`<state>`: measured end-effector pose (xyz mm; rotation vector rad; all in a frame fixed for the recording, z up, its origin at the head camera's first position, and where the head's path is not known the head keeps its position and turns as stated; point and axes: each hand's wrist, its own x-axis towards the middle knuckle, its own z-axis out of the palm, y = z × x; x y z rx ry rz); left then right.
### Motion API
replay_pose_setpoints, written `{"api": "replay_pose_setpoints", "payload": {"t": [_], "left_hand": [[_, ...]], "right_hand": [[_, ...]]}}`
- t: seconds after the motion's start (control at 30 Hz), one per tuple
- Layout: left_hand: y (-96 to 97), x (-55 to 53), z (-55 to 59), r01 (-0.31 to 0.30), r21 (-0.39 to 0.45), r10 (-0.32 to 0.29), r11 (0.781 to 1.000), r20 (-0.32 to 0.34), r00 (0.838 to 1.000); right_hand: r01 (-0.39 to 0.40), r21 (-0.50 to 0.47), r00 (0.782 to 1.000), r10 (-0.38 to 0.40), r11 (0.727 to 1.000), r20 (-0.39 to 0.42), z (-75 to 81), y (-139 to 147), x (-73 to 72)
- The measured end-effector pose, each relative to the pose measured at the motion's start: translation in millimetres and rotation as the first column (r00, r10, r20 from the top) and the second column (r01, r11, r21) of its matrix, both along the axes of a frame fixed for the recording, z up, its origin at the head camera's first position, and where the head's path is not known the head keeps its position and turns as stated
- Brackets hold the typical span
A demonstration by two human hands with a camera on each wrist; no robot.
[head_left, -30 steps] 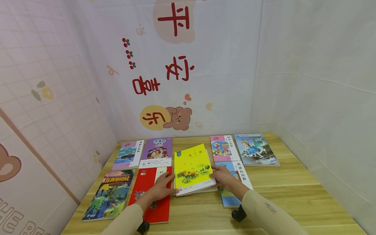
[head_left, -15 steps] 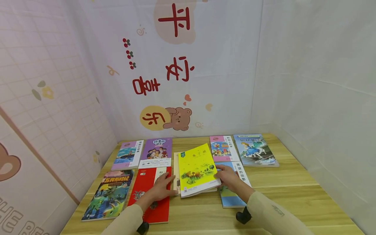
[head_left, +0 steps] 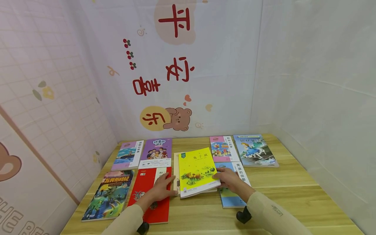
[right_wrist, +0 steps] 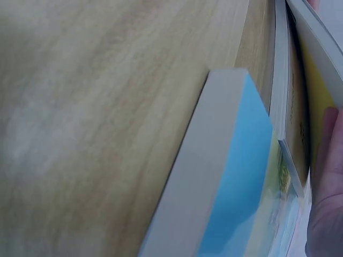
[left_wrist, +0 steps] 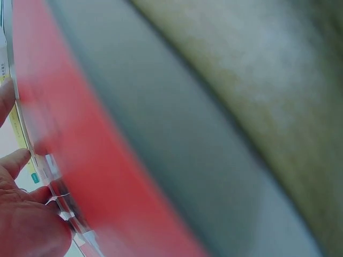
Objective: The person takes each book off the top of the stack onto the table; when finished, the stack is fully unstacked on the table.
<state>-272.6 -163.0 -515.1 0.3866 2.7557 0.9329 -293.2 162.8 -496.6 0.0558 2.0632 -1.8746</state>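
Note:
A yellow book (head_left: 197, 166) with a white lower band lies askew over a beige book (head_left: 176, 173), whose left strip shows. My right hand (head_left: 230, 180) grips the yellow book by its right edge, thumb on the cover. In the right wrist view, the yellow book (right_wrist: 316, 80) tilts up with a gap above the beige book (right_wrist: 293, 128), and fingers (right_wrist: 328, 139) reach against its underside. My left hand (head_left: 161, 187) rests across the red book (head_left: 160, 212), fingers spread, with the fingertips close to the beige book's left edge. Most of the beige book's cover is hidden.
A blue book (head_left: 230, 199) lies under my right wrist. Behind stand flat a purple book (head_left: 157, 150), a pink one (head_left: 218, 148) and a fairy-tale book (head_left: 254, 150). Left are a dinosaur book (head_left: 108, 195) and a sea-cover book (head_left: 126, 156). Fabric walls enclose the wooden table (head_left: 293, 195).
The yellow book has slid right in my right hand, uncovering the beige book's left strip, and its far edge has dropped slightly. My left hand has stayed nearly in place.

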Motion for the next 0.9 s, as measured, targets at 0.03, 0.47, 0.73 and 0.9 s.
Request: {"api": "replay_pose_setpoints", "payload": {"t": [0.03, 0.47, 0.73, 0.9], "left_hand": [[0.2, -0.1, -0.1, -0.001, -0.001, 0.001, 1.0, 0.002, 1.0], [1.6, -0.5, -1.4, -0.01, -0.007, 0.01, 1.0, 0.001, 1.0], [1.7, -0.2, -3.8, -0.011, -0.003, 0.011, 1.0, -0.01, 1.0], [2.0, 3.0, 0.1, -0.003, 0.008, 0.003, 1.0, -0.026, 1.0]], "right_hand": [[-0.007, 0.0, 1.0, 0.007, 1.0, -0.001, 0.5, 0.3, 0.2], [0.051, -0.033, 0.998, -0.052, 0.998, -0.018, -0.4, 2.1, 2.2], [0.068, -0.048, 0.997, -0.07, 0.997, -0.042, 6.5, 18.0, 10.2], [0.056, -0.062, 0.997, -0.059, 0.997, -0.055, 9.3, 34.4, 15.0]]}}
